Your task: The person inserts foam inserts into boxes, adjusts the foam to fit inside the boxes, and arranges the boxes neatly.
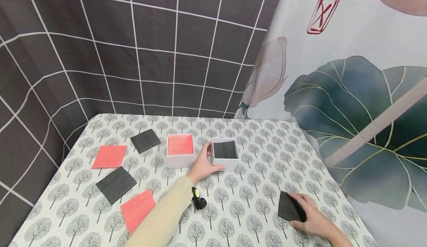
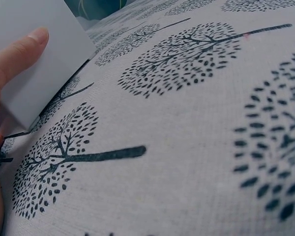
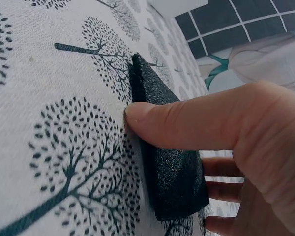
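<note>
My left hand (image 1: pixel 202 166) grips a small white box (image 1: pixel 231 164) at its left side, thumb across the front wall and fingers behind. A black sheet (image 1: pixel 225 150) lies inside this box. In the left wrist view the thumb (image 2: pixel 27 49) presses flat on the white wall. Near the table's front right, my right hand (image 1: pixel 311 217) holds a black square sheet (image 1: pixel 289 207) by its right side. The right wrist view shows this sheet bowed, with the thumb (image 3: pixel 162 120) over its near edge and the other fingers partly hidden behind it.
A second white box (image 1: pixel 180 161) with a red sheet (image 1: pixel 180 145) inside stands left of the gripped one. Red squares (image 1: pixel 109 157) (image 1: pixel 137 210) and black squares (image 1: pixel 145 141) (image 1: pixel 116 184) lie on the left of the tree-print tablecloth (image 1: pixel 247 224). Curtains hang behind.
</note>
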A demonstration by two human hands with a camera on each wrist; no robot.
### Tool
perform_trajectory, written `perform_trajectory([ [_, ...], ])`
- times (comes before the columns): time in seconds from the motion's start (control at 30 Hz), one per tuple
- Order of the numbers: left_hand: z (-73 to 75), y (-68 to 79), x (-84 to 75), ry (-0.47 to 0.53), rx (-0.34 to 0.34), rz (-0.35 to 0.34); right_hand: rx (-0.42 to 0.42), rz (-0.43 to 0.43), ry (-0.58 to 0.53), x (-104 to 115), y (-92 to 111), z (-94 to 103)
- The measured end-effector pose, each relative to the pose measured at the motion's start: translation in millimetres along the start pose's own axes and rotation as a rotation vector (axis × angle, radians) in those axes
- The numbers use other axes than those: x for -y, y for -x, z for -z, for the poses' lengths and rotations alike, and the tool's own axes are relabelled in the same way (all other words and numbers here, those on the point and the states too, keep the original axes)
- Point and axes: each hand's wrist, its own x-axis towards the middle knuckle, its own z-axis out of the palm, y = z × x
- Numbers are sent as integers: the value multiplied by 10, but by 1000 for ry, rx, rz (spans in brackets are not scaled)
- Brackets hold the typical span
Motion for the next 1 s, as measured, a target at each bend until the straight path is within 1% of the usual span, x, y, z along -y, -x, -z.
perform_trajectory([
  [0.07, -7, 3, 7, 0, -4, 2, 2, -17, 14, 29, -28, -11],
  [0.3, -26, -1, 31, 3, -7, 15, -41, -17, 63, 106, -114, -31],
  [0.53, -17, 1, 15, -7, -4, 9, -82, -20, 53, 132, -168, 0],
  [0.73, -14, 6, -5, -4, 1, 7, -149, 32, 30, 183, -217, 32],
  [1.0, -26, 17, 15, -11, -12, 21, -218, 126, 46, 230, -387, 65],
])
